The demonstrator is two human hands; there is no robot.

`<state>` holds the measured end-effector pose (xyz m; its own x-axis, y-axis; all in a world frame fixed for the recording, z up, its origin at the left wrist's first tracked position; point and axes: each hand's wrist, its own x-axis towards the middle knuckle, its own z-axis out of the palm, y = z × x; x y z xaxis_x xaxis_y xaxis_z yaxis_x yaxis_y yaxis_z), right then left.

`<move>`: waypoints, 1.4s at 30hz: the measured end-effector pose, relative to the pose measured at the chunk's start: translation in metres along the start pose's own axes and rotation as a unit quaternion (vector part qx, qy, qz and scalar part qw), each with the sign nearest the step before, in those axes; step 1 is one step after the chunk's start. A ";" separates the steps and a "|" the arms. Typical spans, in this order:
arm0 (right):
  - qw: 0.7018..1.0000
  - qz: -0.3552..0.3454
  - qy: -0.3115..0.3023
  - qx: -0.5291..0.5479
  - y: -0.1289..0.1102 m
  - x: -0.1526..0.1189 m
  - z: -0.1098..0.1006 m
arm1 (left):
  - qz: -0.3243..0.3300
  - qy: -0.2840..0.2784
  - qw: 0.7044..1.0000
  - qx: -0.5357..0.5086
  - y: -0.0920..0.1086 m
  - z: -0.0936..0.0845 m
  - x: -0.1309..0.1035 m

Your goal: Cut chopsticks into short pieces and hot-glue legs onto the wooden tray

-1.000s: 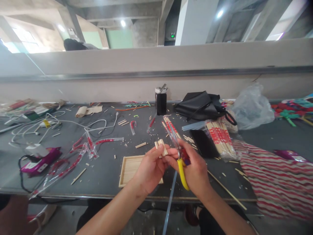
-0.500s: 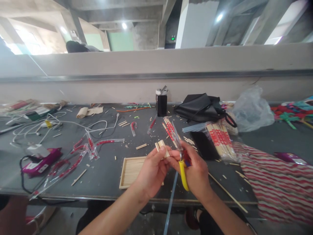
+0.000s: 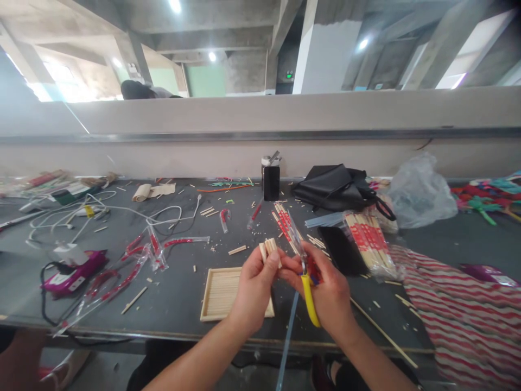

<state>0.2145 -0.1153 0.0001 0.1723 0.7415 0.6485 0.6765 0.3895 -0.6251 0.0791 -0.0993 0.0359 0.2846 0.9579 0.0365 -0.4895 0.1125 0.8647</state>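
My left hand [image 3: 255, 290] is closed around a small bundle of short wooden sticks [image 3: 269, 250], the thumb pressed over them. In my right hand [image 3: 328, 282] is a pair of scissors [image 3: 310, 301] with a yellow handle, its metal blades pointing up and away from me. Some fingers of the right hand reach across to the left hand, beside the bundle. Below the left hand, a shallow wooden tray [image 3: 204, 296] lined with parallel sticks lies on the table, partly covered by that hand and wrist.
Red-wrapped chopsticks [image 3: 287, 225] lie beyond the scissors. To the right are a phone [image 3: 342, 250], packed chopsticks [image 3: 371, 241], a black bag [image 3: 336, 187] and striped cloth [image 3: 443, 304]. A glue stick strip [image 3: 288, 336] overhangs the front edge. Cables [image 3: 171, 214] and a purple glue gun-like device [image 3: 75, 277] lie left.
The view has tilted slightly upward, so the table sits lower in the picture. My left hand has turned the stick bundle more upright; the scissors stay in my right hand.
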 end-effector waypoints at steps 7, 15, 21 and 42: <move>1.000 0.019 0.001 0.021 0.002 -0.001 -0.003 | 0.066 0.013 0.989 0.130 0.002 -0.007 0.008; 1.000 0.005 -0.012 0.005 0.004 0.000 -0.008 | 0.087 0.012 0.983 0.160 0.010 -0.013 0.011; 0.999 0.010 -0.039 -0.002 0.004 0.002 -0.011 | -0.014 0.007 0.999 0.040 0.016 -0.010 0.009; 0.995 -0.040 -0.090 -0.023 -0.002 0.003 -0.014 | -0.078 -0.081 0.992 -0.065 0.024 -0.018 0.011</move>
<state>0.2231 -0.1217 0.0091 -0.0107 0.7966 0.6045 0.7160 0.4281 -0.5515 0.0553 -0.0815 0.0476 0.4885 0.8726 -0.0036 -0.5289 0.2994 0.7941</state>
